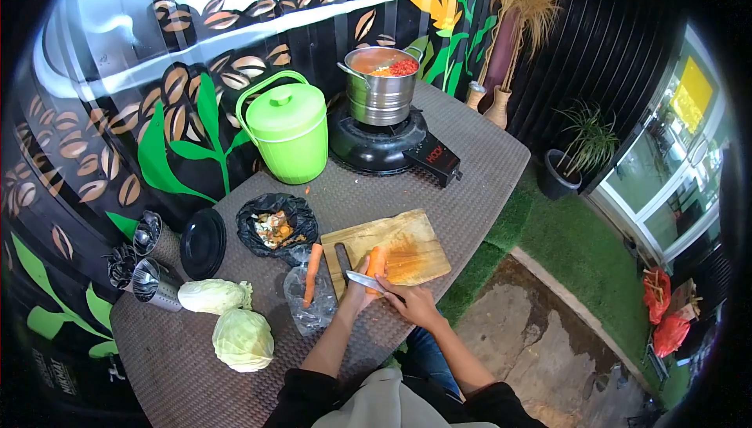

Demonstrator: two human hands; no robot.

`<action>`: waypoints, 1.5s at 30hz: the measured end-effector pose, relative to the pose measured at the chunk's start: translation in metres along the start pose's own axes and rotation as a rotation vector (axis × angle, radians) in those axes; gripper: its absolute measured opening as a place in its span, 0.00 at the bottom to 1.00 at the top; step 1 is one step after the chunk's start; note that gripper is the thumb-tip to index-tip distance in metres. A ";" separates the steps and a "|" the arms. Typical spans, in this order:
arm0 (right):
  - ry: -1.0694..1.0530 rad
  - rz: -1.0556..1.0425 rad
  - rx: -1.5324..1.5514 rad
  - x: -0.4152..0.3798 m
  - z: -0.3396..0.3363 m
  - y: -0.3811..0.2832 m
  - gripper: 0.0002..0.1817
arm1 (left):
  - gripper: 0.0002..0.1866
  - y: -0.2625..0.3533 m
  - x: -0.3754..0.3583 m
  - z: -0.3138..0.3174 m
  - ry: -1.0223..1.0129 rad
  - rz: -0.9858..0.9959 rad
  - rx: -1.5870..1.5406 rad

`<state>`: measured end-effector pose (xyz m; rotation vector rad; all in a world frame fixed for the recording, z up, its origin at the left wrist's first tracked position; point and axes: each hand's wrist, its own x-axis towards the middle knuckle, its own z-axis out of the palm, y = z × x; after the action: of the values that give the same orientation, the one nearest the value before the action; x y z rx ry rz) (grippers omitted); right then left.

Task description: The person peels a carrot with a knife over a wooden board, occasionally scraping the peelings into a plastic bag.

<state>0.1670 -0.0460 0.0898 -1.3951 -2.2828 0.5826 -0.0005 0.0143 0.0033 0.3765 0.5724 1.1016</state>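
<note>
My left hand (359,290) is closed round the lower part of a peeled orange carrot (376,260), which it holds over the near edge of the wooden cutting board (419,241). My right hand (413,303) grips a knife (365,281), its pale blade lying across the carrot and pointing left. The knife's handle is hidden in my fingers. A dark handle (341,256) lies on the board beside my left hand; its other end is hidden. To the left, another carrot (312,271) rests on a clear plastic bag (300,301).
A black bag of scraps (276,226), cabbage (243,340), napa cabbage (213,296), dark plates (202,243) and utensil holders (159,283) stand left. Behind are a lidded green bucket (286,134) and a filled metal pot (381,99) on a portable stove (376,144).
</note>
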 end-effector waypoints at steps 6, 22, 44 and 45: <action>0.116 -0.036 -0.139 -0.002 0.014 -0.002 0.23 | 0.27 0.004 -0.003 0.008 0.024 -0.031 0.013; 0.091 0.009 -0.102 -0.002 0.012 -0.007 0.24 | 0.27 -0.001 0.004 -0.002 0.010 -0.053 0.007; 0.174 0.025 -0.044 0.006 0.019 -0.004 0.24 | 0.29 -0.004 0.009 -0.008 0.109 -0.121 0.008; 0.175 0.025 -0.045 0.006 0.016 -0.004 0.24 | 0.29 -0.005 0.009 -0.007 0.108 -0.121 0.008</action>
<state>0.1529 -0.0449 0.0796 -1.4381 -2.1542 0.4018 0.0017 0.0207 -0.0070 0.2871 0.6864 1.0077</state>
